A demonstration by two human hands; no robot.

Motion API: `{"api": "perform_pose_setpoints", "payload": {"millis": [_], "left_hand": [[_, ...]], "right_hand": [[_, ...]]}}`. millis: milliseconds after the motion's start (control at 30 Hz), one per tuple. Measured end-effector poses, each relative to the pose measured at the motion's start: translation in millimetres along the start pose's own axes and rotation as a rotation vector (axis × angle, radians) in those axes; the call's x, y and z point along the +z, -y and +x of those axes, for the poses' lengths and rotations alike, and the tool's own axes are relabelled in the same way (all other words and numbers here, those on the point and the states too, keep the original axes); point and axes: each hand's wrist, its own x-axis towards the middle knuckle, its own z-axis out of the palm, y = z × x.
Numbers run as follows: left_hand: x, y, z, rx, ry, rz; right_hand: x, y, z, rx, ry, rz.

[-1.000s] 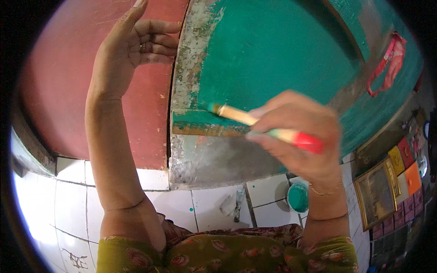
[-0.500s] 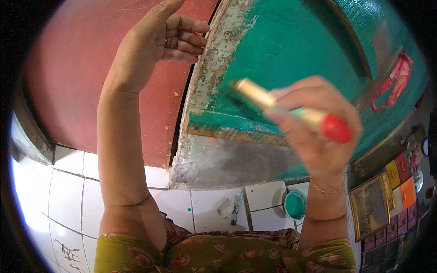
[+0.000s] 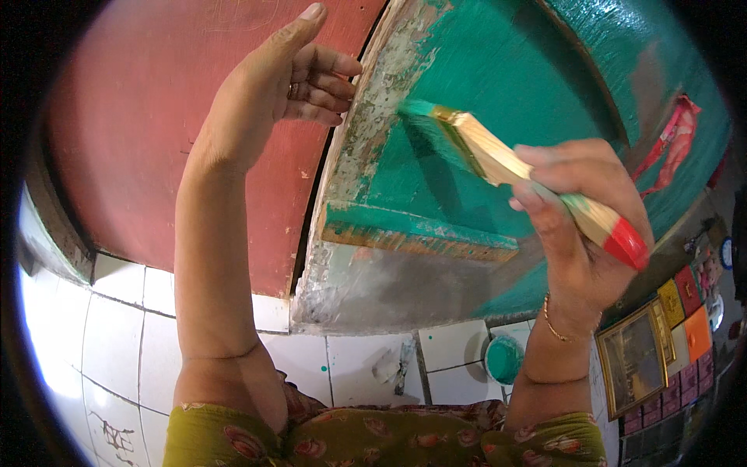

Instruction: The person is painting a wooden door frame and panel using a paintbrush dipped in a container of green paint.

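A flat paintbrush [image 3: 496, 152] is gripped in my right hand [image 3: 587, 206]. Its wooden handle ends in a red tip, and green paint coats its bristles. These bristles are at the green wall [image 3: 498, 82], near the bare, flaking strip [image 3: 379, 101] along its left edge; motion blur hides whether they touch. My left hand [image 3: 299, 82] is raised beside that strip, in front of a red door panel [image 3: 140, 148]. Its fingers reach toward the strip, loosely bent and apart, with nothing held. Whether the fingertips touch the edge cannot be told.
A green-painted ledge [image 3: 420, 231] juts from the wall above a grey, unpainted base. On the white tiled floor [image 3: 299, 354] stands a tub [image 3: 488, 359] of green paint. Pink cloth [image 3: 673, 148] hangs at right, above a framed picture [image 3: 634, 354].
My right hand has shifted right, and the brush's bristles have moved up along the wall. My left hand is slightly lower and farther right in view, its thumb now fully visible.
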Motion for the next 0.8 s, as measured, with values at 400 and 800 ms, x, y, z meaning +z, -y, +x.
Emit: {"api": "perform_pose_setpoints", "payload": {"millis": [400, 800], "left_hand": [[6, -1, -6, 0.02, -0.056, 0.03], [7, -3, -7, 0.002, -0.057, 0.046]], "right_hand": [[-17, 1, 28, -0.341, -0.033, -0.38], [3, 9, -42, -0.227, 0.401, -0.297]]}}
